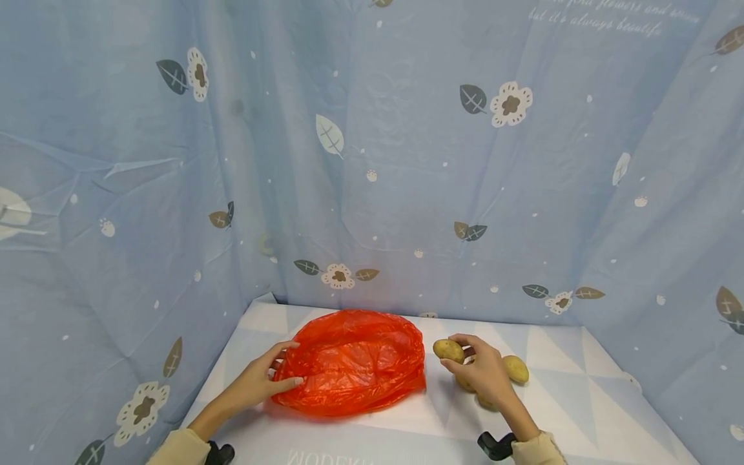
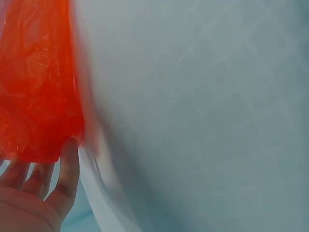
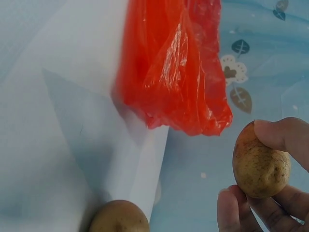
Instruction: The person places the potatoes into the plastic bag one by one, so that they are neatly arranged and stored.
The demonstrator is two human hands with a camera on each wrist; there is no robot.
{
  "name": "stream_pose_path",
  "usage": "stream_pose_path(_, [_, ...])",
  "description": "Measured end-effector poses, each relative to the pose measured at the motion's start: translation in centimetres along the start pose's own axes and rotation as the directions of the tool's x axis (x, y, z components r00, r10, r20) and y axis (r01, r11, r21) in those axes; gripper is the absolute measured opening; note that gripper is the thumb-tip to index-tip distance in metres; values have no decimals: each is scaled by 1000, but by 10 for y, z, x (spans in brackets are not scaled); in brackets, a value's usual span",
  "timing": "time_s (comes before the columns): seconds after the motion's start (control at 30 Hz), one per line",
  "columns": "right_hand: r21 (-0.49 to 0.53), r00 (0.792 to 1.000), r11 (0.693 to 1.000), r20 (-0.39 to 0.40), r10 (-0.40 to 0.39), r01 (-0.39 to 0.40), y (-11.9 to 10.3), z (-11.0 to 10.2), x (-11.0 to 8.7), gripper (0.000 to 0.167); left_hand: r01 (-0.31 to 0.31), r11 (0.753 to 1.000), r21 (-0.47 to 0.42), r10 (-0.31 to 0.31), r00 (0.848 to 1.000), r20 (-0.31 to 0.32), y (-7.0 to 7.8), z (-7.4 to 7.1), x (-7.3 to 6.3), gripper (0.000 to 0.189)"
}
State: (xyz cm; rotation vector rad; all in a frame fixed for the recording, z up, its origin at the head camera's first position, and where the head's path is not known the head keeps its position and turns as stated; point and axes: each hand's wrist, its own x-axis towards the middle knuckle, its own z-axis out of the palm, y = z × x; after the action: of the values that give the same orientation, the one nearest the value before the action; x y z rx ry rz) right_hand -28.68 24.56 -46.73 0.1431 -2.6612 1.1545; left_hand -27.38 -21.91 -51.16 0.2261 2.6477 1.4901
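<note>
Pinching a potato [image 1: 448,350] between thumb and fingers, the right hand [image 1: 481,369] holds it just to the right of a red plastic bag [image 1: 354,368], apart from the bag and above the pale patterned tabletop [image 1: 610,407]. The left hand [image 1: 261,380] touches the bag's left edge, its thumb and fingers spread wide apart. Beside and partly behind the right hand lie more potatoes [image 1: 515,369], while a blue curtain [image 1: 407,174] printed with flowers and leaves stands beyond the table.

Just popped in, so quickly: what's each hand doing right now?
Left hand: holding the red plastic bag at its side.
Right hand: closed, holding a potato.
</note>
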Motion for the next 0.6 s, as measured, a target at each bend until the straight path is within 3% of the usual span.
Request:
stream_pose_path(0.13, [-16, 1000, 1000, -6, 3, -3, -5, 7, 2, 49, 3, 1000, 20, -3, 1000, -3, 0, 0, 1, 75])
stream_pose_path(0.4, [74, 999, 997, 16, -33, 32, -10, 19, 1, 47, 1, 999, 39, -1, 1000, -1, 0, 2, 1, 75])
stream_pose_path(0.6, [70, 997, 994, 12, -82, 81, -11, 28, 3, 45, -5, 999, 53, 5, 1000, 1, 1, 3, 0, 75])
